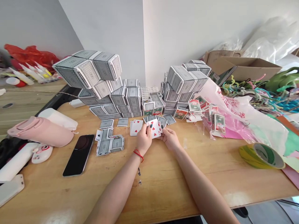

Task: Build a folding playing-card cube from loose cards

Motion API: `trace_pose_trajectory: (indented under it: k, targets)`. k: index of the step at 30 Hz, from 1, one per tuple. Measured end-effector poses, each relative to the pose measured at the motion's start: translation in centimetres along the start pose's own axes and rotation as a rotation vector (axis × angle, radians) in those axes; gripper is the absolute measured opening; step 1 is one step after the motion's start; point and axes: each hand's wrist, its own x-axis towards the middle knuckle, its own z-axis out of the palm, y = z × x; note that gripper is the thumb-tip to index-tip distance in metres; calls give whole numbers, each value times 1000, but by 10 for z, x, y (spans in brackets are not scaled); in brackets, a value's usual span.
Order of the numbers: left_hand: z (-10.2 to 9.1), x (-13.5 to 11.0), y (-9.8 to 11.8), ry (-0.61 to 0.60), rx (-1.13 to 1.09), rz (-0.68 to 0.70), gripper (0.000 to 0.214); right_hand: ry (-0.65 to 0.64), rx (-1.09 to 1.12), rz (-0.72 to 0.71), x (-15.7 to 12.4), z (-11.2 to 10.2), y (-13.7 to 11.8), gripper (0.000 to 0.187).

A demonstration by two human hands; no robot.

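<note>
My left hand (143,140), with a red string round its wrist, is closed on a playing card (154,127) showing red hearts, held face up above the wooden table (163,180). My right hand (170,138) pinches the same card's right edge. Just behind lie more loose cards (135,127), some face up, some face down. To the left sits a small folded-card piece (109,144). Large structures built of folded cards (93,73) rise at the back.
A black phone (78,154) lies left of my arms, beside a pink bottle (42,131) on its side. Card packs (218,123) and a pink plastic bag (235,116) lie to the right. A green tape roll (263,155) sits near the right edge. A cardboard box (245,68) stands behind.
</note>
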Motion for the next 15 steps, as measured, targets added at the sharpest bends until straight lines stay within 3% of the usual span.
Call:
trace_pose_trajectory:
  k: [3, 8, 15]
  targets:
    - [0, 1, -2, -27, -51, -4, 23, -127, 184, 115, -1, -3, -3, 28]
    - [0, -1, -4, -38, -67, 2, 23, -215, 221, 188, -2, -7, -4, 22]
    - [1, -2, -3, -54, -82, 11, 27, -103, 141, 113, 1, -6, -2, 24]
